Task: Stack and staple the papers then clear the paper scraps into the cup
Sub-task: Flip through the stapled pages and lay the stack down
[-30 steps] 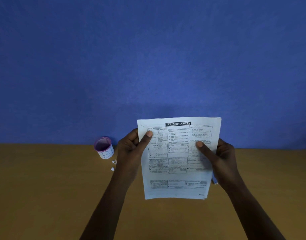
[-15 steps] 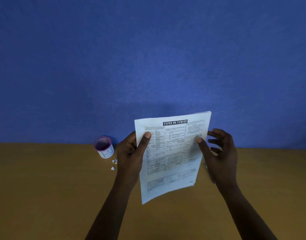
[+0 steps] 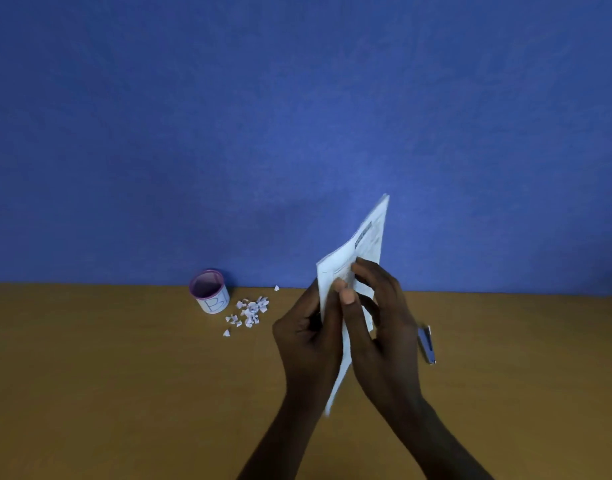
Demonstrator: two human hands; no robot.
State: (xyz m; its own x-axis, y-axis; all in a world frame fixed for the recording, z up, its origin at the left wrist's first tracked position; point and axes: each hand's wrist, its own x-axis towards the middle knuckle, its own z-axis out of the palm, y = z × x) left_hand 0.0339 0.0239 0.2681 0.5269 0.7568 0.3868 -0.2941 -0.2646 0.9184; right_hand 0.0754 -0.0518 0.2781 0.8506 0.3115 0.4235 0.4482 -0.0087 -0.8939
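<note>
Hands: left hand (image 3: 308,337) and right hand (image 3: 380,341) are pinching the printed papers (image 3: 363,251) edge-on.
Paper scraps (image 3: 250,311): lying beside the cup (image 3: 209,292).
Right side: seemingly a stapler (image 3: 426,344).

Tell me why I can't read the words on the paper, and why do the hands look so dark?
Head view: the papers stand almost edge-on to the camera and look soft, so the print smears. Head view: dim light leaves the left hand and right hand nearly featureless. Head view: a faint shadow falls on the blue wall behind the papers.
</note>
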